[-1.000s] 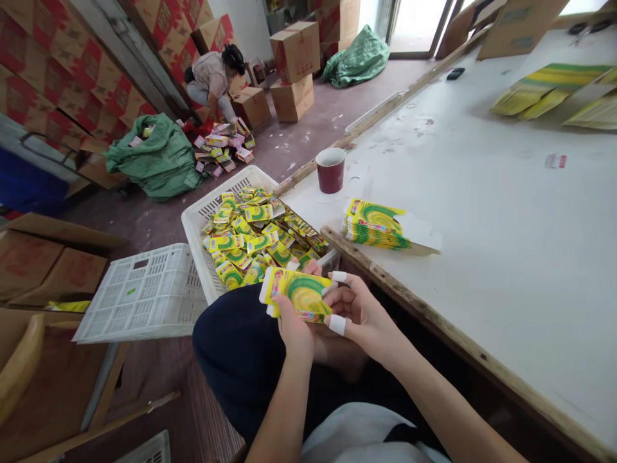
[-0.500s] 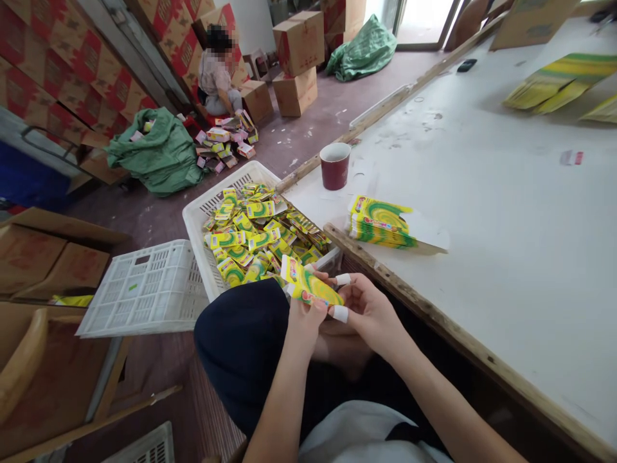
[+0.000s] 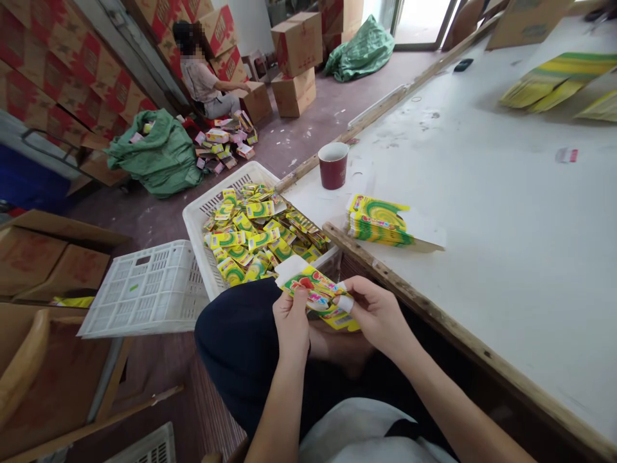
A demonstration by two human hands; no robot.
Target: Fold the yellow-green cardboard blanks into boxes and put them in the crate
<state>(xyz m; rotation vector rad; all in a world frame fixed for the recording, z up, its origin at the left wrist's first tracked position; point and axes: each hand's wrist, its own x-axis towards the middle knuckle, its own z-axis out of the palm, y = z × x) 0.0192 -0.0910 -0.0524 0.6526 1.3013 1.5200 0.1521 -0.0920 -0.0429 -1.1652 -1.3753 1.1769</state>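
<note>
A small yellow and green printed carton (image 3: 311,286) with a white flap is held over my lap. My left hand (image 3: 292,318) pinches its left part, thumb on top. At the right end, my right hand (image 3: 378,315) grips it between white-taped thumb and forefinger. Another yellow printed panel shows below; whether it belongs to the same carton, I cannot tell. Just beyond my hands, a white plastic crate (image 3: 195,235) holds many similar cartons (image 3: 263,239). On the table (image 3: 482,257) to the right lies a stack of flat cartons (image 3: 378,222).
A maroon cup (image 3: 333,168) stands near the table's wooden edge. An overturned white crate (image 3: 144,289) is to the left. Farther off are a green sack (image 3: 154,154), a heap of small boxes (image 3: 224,145), large cardboard boxes (image 3: 296,45) and a seated person (image 3: 205,80).
The carton has turned in my hands, now showing its lettered side and a white flap. My left hand has shifted slightly left. The person behind has leaned and reached toward a box.
</note>
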